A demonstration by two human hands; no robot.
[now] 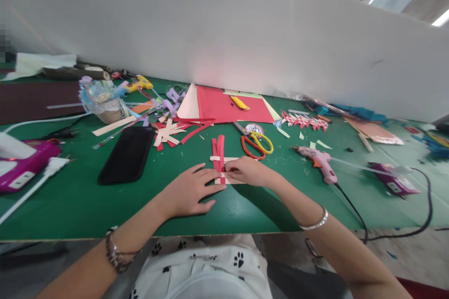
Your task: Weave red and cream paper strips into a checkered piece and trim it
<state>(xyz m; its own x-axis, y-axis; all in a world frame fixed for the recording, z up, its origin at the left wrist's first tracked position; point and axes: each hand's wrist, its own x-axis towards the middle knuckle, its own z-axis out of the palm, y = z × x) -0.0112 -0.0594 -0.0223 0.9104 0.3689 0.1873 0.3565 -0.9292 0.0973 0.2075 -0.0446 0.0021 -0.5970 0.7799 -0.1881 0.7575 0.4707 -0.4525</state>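
Observation:
Red paper strips (218, 148) lie side by side on the green table (70, 205), crossed by cream strips (229, 159) in a small weave. My left hand (191, 191) rests flat, fingers stretched out, pressing the lower left of the weave. My right hand (247, 170) pinches a cream strip at the weave's right side. Red-and-yellow scissors (256, 142) lie just beyond my right hand.
A black phone (126, 153) lies left of the weave. Loose red and cream strips (168, 134), a red sheet (228, 106) and a yellow cutter (240, 103) sit behind. A pink glue gun (321, 162) with cord is at right. A white wall stands at the back.

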